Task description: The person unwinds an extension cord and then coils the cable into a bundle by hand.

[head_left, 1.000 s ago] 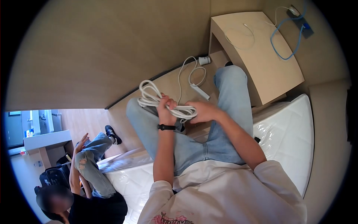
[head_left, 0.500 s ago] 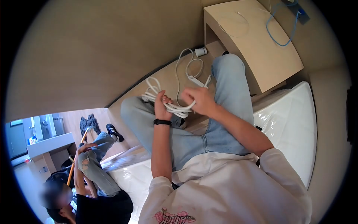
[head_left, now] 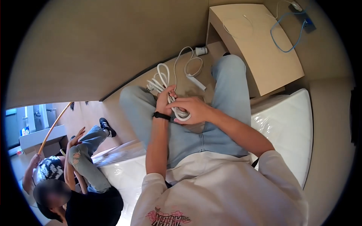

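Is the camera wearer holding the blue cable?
No, the left hand and right hand hold white cable; the blue cable lies apart.

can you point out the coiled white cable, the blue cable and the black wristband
Coiled white cable (head_left: 162, 86), head view: on its bunched strands.
Blue cable (head_left: 288, 51), head view: on its loop's lower bend.
Black wristband (head_left: 162, 116), head view: on the band's middle.

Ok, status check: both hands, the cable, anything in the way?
Left hand gripping coiled white cable. Right hand around its near end. White block and thin cord ahead, between the knees; hands look unobstructed.
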The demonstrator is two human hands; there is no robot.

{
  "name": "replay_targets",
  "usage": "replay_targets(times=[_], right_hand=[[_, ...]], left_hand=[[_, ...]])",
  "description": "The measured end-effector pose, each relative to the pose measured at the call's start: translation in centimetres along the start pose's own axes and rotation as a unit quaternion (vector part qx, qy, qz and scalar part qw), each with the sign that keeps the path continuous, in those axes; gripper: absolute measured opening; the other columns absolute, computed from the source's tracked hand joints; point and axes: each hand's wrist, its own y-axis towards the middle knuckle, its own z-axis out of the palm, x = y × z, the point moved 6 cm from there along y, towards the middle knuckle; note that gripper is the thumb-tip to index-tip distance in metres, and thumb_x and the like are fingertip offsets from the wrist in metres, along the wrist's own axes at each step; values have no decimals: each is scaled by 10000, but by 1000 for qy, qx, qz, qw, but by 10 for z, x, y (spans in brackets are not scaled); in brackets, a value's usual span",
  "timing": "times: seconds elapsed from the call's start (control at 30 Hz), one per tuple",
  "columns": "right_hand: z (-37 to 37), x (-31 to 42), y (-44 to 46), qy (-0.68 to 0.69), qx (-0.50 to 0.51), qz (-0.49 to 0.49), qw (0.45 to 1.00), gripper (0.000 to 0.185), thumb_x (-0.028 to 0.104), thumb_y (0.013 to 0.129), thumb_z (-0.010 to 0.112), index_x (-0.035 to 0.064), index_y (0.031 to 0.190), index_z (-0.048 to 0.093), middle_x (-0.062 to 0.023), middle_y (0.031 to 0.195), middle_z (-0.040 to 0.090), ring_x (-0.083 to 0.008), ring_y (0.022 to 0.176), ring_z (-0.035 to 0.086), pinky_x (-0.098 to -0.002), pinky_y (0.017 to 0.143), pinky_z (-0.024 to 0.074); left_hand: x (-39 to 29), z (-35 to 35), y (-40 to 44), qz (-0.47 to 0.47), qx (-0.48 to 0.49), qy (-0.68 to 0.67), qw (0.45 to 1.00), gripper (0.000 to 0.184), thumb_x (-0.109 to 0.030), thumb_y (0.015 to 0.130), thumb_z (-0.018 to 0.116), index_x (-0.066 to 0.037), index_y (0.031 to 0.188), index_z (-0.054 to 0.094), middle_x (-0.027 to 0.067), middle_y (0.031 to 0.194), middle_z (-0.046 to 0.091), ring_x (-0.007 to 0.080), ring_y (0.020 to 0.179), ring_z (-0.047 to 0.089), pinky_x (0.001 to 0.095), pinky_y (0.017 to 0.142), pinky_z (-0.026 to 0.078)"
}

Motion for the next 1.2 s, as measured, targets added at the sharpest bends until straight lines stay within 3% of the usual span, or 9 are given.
replay_targets(times=[0.17,0.33,0.4,0.47,0.5,0.77,1.0,1.03,1.2], right_hand=[[9,3,7,-37,-13,2,999,592,280,642,789,151,1176,569,-70,795,617,-280,727,607,-359,647,493],[-1,5,9,-99,-53,-22,993,736,320,597,814,160,1252,519,-65,813,613,-270,726,610,-359,654,499],[2,2,16,-69,-17,71,995,772,340,587,821,160,1271,510,-61,807,595,-264,730,610,-351,647,493],[1,-5,15,-15,-12,141,990,768,323,582,825,162,1266,513,-58,831,574,-260,794,586,-345,706,475],[-3,-6,18,-11,-52,113,992,761,302,575,828,156,1257,521,-59,854,570,-264,832,566,-346,743,461],[-14,-12,22,-17,-104,-1,994,742,165,573,808,130,1260,529,-98,1171,501,-309,1049,502,-396,890,427],[-20,-13,24,-195,-140,-26,970,714,105,635,755,158,1300,504,-139,1308,412,-376,1196,428,-450,978,391],[-23,-9,23,-202,-129,-23,971,726,118,616,759,170,1294,504,-141,1355,395,-394,1233,397,-471,1019,356],[-7,-11,17,-175,-44,-75,981,776,133,559,781,140,1282,500,-159,1380,407,-372,1300,359,-489,1054,323]], left_hand=[[7,26,-24,14,89,52,995,160,-74,819,652,-13,934,560,71,740,587,203,712,639,307,575,528],[17,30,-9,-28,118,54,991,121,-108,846,621,-10,897,571,79,688,581,211,642,631,328,548,529],[0,15,-11,10,76,40,996,116,-128,861,604,-17,852,574,77,647,570,210,597,620,331,530,525],[3,31,-17,-5,285,25,958,157,-153,882,562,-34,780,547,74,632,554,213,561,590,324,510,509],[0,34,-22,2,136,-21,990,148,-141,878,535,-43,768,517,78,675,561,218,542,566,318,492,488],[-17,16,-8,84,89,-154,980,104,-102,840,545,-9,871,578,109,750,610,221,641,625,296,562,541],[-3,29,-15,-36,175,-108,978,199,-141,860,522,16,947,609,143,801,649,238,625,624,315,576,554],[1,36,-21,-63,253,-78,962,274,-157,891,498,30,1080,565,134,932,634,229,749,632,315,655,553],[21,19,-4,-15,231,9,973,324,-268,952,469,-20,1130,576,120,1071,638,220,952,639,348,815,549]])
